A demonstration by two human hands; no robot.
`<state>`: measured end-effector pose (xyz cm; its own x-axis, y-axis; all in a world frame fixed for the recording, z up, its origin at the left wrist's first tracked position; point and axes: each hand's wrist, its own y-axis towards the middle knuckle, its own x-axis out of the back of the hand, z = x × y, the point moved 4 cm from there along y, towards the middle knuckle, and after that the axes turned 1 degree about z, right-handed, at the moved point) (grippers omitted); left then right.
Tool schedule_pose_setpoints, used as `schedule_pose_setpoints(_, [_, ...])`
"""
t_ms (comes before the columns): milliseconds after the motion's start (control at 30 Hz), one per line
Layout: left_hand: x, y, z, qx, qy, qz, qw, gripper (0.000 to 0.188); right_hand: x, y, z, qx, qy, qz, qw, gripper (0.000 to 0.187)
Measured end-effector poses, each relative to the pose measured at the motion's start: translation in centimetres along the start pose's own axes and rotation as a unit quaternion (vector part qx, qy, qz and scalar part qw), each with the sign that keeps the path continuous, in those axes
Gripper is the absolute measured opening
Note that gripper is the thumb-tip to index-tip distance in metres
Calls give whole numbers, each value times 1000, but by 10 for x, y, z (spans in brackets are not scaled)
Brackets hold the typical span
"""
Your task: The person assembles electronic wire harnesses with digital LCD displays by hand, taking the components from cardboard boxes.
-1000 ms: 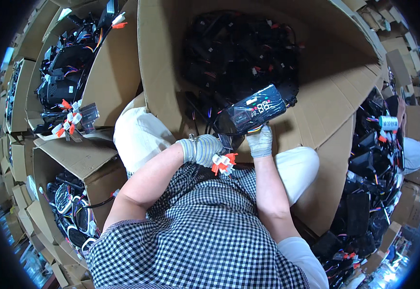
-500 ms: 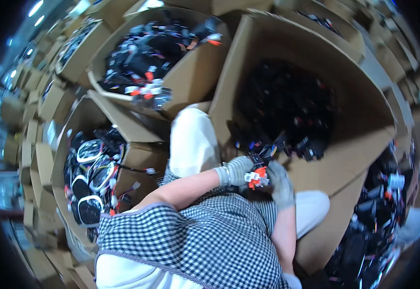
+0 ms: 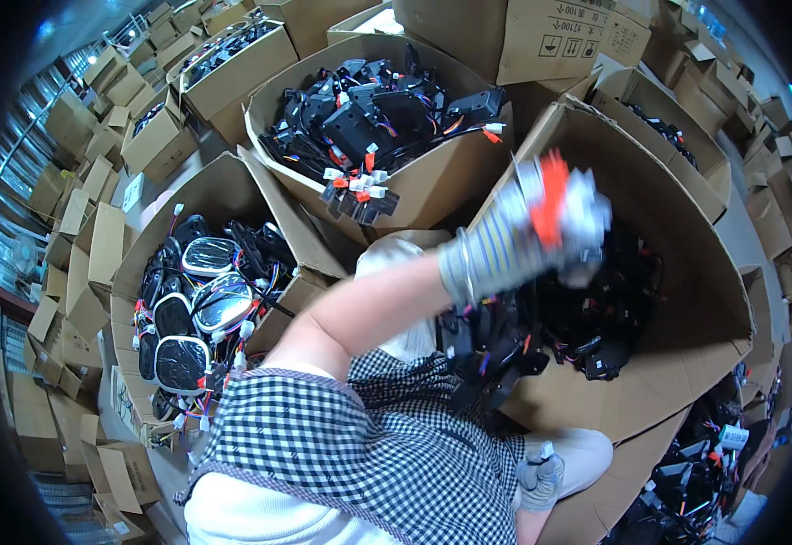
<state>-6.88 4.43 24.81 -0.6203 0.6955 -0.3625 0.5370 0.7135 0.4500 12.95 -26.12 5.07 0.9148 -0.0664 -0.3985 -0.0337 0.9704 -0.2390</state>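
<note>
My left hand (image 3: 505, 250), in a striped grey glove, is raised over the large carton. It is closed around a bunch of cables with orange and white connectors (image 3: 552, 200), blurred by motion. Black plastic units with wires (image 3: 491, 345) are just below that hand; whether they hang from the bunch I cannot tell. Beside my right knee, my right hand (image 3: 541, 480), gloved too, has its fingers curled. A small pale piece (image 3: 546, 450) sticks up from its grip, its kind unclear. Dark wired parts (image 3: 600, 318) lie deep in the large carton (image 3: 687, 300).
Ahead stands a carton (image 3: 460, 163) of black units, connectors (image 3: 360, 186) gathered over its near rim. Round mirror-like parts with wires (image 3: 223, 302) fill a carton on the left. More dark wired parts (image 3: 687, 472) lie at the lower right. Stacked cartons (image 3: 78, 272) surround me.
My left hand has risen with the orange and white connectors. My right hand has come away from them, down beside my right knee. The whole view has shifted too.
</note>
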Motion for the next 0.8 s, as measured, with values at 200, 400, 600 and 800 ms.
schedule_pose_setpoints(200, [121, 95, -174, -140, 147, -116, 972, 56, -23, 29, -7, -25, -33, 5, 999, 41])
schedule_pose_setpoints(400, [449, 31, -473, -215, 362, -250, 872, 41, -18, 46, -11, -36, -28, -84, 995, 37])
schedule_pose_setpoints(600, [478, 45, -118, 108, 505, -292, 805, 45, -30, 56, -7, -93, 9, -38, 995, 35])
schedule_pose_setpoints(800, [364, -22, -29, 233, 775, -136, 571, 51, 2, 45, -15, -68, 160, -38, 984, 29])
